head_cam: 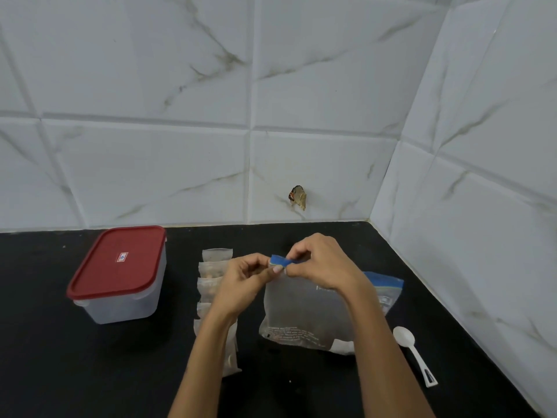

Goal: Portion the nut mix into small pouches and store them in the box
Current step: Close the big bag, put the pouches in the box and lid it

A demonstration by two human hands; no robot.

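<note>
We pinch the blue zip strip at the top of the nut mix bag (304,309) with both left hand (241,279) and right hand (319,263), fingers clamped on it. A row of small pouches (215,282) lies on the table (45,357), seemingly filled. The box (117,276) stands left, lid on, so storing remains. A white spoon (413,351) lies right.

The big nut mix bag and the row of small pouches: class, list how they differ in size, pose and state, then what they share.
1. The big nut mix bag is far larger than each of the small pouches.
2. Both hands, left hand and right hand, pinch the bag's blue top strip; the pouches lie untouched.
3. The bag is a single item; the pouches overlap in a row.
Shared: both are translucent plastic on the black counter.
</note>
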